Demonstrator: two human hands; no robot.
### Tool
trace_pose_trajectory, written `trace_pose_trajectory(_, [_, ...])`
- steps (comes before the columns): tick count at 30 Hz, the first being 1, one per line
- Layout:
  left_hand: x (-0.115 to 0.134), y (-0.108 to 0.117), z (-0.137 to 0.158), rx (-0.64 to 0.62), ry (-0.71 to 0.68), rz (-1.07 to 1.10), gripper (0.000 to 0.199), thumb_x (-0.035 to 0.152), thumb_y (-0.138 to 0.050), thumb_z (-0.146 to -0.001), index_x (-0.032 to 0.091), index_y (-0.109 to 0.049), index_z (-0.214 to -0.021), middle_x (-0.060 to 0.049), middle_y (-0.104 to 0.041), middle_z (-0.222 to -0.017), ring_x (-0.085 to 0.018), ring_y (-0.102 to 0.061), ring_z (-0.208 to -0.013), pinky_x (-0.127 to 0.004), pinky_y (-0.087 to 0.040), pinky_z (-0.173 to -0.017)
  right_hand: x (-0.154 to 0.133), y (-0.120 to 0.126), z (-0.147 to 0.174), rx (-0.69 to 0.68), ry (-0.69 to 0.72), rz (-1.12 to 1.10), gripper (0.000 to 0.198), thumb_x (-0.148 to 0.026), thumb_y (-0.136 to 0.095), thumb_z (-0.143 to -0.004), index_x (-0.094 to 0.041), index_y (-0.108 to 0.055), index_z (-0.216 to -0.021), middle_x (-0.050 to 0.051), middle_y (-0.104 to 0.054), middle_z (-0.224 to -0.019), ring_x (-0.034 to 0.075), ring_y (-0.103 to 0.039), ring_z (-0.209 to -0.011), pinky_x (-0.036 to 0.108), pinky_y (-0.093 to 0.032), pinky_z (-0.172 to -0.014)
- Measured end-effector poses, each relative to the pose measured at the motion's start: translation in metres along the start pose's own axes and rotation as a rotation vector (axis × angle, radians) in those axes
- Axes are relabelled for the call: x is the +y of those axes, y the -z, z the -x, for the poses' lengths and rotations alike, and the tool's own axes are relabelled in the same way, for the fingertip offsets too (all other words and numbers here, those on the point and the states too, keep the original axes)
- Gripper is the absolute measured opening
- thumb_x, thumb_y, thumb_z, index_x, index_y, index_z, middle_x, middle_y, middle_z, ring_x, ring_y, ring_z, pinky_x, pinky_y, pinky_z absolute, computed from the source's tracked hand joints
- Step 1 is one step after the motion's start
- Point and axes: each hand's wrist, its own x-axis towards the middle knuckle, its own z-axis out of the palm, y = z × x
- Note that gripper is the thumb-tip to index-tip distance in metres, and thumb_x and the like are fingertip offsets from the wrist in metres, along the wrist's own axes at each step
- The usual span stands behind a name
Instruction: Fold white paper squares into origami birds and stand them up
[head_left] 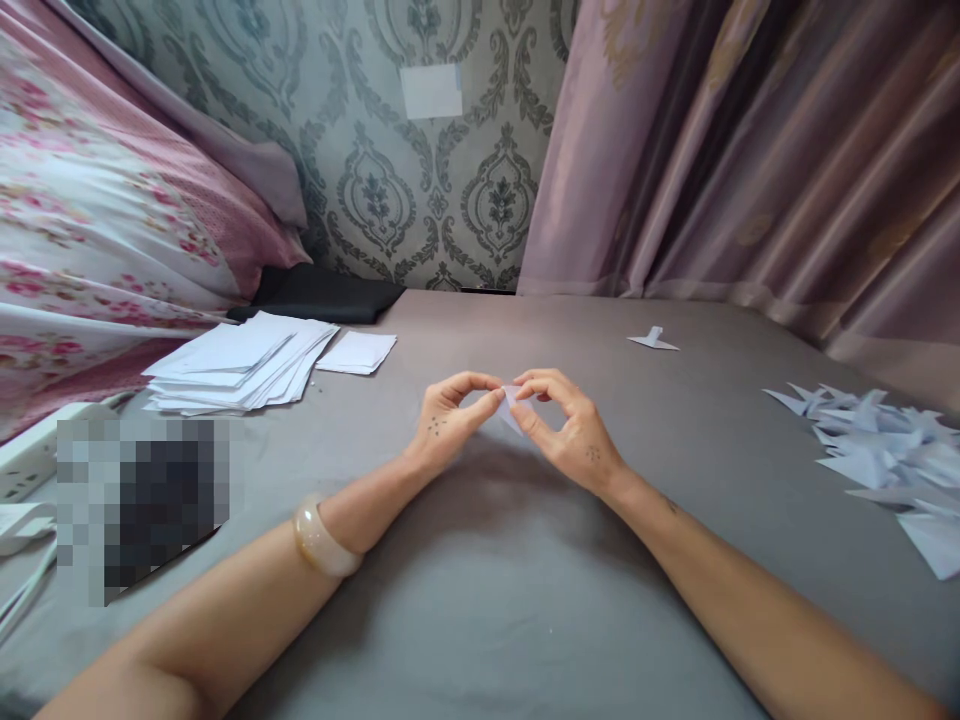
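Note:
A small folded piece of white paper [512, 408] is held up at the middle of the view, above the grey cloth. My left hand [459, 410] pinches its left edge between thumb and forefinger. On the other side, my right hand [564, 420] grips the paper with thumb and fingertips. Both hands are closed on it, and the fingers partly cover its folds. A pale bangle [324, 538] circles my left wrist.
Stacks of white paper sheets [232, 365] and smaller paper squares [358, 352] lie at the left. One folded paper bird [654, 340] sits at the back right; a pile of similar folded papers [885, 440] lies far right. A power strip [30, 455] is at the left edge.

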Motion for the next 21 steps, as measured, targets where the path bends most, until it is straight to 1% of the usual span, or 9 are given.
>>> trace_pose_trajectory(2, [-0.001, 0.000, 0.000, -0.005, 0.020, 0.041, 0.016, 0.033, -0.068, -0.077, 0.018, -0.069, -0.080, -0.005, -0.073, -0.088, -0.019, -0.066, -0.086, -0.033, -0.051, -0.083, -0.003, -0.003, 0.002, 0.020, 0.032, 0.063, 0.014, -0.031, -0.066, -0.080, -0.024, -0.059, -0.090, 0.008, -0.060, -0.109, 0.021, -0.057, -0.105, 0.042, -0.045, -0.094])
trace_pose_trajectory(4, [-0.002, -0.001, 0.000, 0.006, 0.028, 0.062, 0.017, 0.034, -0.068, -0.076, 0.018, -0.068, -0.079, -0.005, -0.073, -0.087, -0.018, -0.067, -0.083, -0.032, -0.052, -0.080, -0.005, -0.007, 0.003, 0.065, 0.044, 0.110, 0.013, -0.030, -0.066, -0.079, -0.024, -0.060, -0.088, 0.008, -0.058, -0.110, 0.022, -0.057, -0.105, 0.043, -0.045, -0.094])
trace_pose_trajectory(7, [0.000, -0.003, 0.001, 0.039, 0.021, 0.068, 0.016, 0.033, -0.069, -0.075, 0.017, -0.067, -0.079, -0.004, -0.072, -0.084, -0.017, -0.067, -0.080, -0.031, -0.053, -0.080, -0.005, -0.012, 0.005, 0.132, 0.030, 0.157, 0.002, -0.025, -0.060, -0.083, -0.023, -0.061, -0.083, 0.008, -0.060, -0.103, 0.021, -0.059, -0.099, 0.041, -0.048, -0.090])
trace_pose_trajectory(10, [0.002, -0.004, 0.002, 0.045, 0.012, 0.053, 0.015, 0.031, -0.070, -0.075, 0.017, -0.067, -0.079, -0.004, -0.072, -0.084, -0.017, -0.066, -0.080, -0.031, -0.052, -0.081, -0.006, -0.015, 0.006, 0.184, 0.005, 0.172, 0.008, -0.020, -0.055, -0.084, -0.022, -0.061, -0.078, 0.008, -0.062, -0.096, 0.019, -0.061, -0.092, 0.038, -0.050, -0.085])
trace_pose_trajectory(13, [0.005, -0.005, 0.004, 0.038, 0.004, 0.036, 0.015, 0.031, -0.069, -0.075, 0.017, -0.066, -0.079, -0.005, -0.072, -0.083, -0.017, -0.066, -0.081, -0.032, -0.052, -0.082, -0.006, -0.016, 0.006, 0.225, -0.021, 0.159, 0.009, -0.020, -0.055, -0.082, -0.021, -0.060, -0.074, 0.009, -0.063, -0.097, 0.020, -0.062, -0.091, 0.037, -0.051, -0.082])
trace_pose_trajectory(16, [0.006, -0.004, 0.004, 0.029, -0.002, 0.011, 0.015, 0.032, -0.069, -0.075, 0.017, -0.066, -0.079, -0.005, -0.072, -0.083, -0.018, -0.066, -0.081, -0.032, -0.052, -0.082, -0.004, -0.015, 0.005, 0.206, -0.086, 0.061, 0.009, -0.023, -0.058, -0.081, -0.021, -0.061, -0.073, 0.009, -0.067, -0.098, 0.020, -0.064, -0.090, 0.037, -0.053, -0.082])
trace_pose_trajectory(19, [0.006, -0.003, 0.002, 0.021, 0.000, 0.009, 0.016, 0.033, -0.067, -0.076, 0.017, -0.066, -0.079, -0.004, -0.071, -0.083, -0.017, -0.065, -0.080, -0.031, -0.052, -0.080, 0.002, -0.014, 0.003, 0.141, -0.212, -0.141, 0.009, -0.027, -0.061, -0.080, -0.020, -0.063, -0.074, 0.007, -0.071, -0.092, 0.019, -0.067, -0.084, 0.035, -0.055, -0.080])
trace_pose_trajectory(21, [0.005, -0.003, 0.002, 0.017, 0.013, 0.026, 0.017, 0.034, -0.067, -0.076, 0.017, -0.066, -0.078, -0.004, -0.071, -0.083, -0.017, -0.065, -0.080, -0.031, -0.052, -0.079, 0.005, -0.013, 0.002, 0.130, -0.257, -0.221, 0.011, -0.030, -0.063, -0.079, -0.020, -0.064, -0.074, 0.005, -0.071, -0.086, 0.018, -0.068, -0.079, 0.034, -0.056, -0.078])
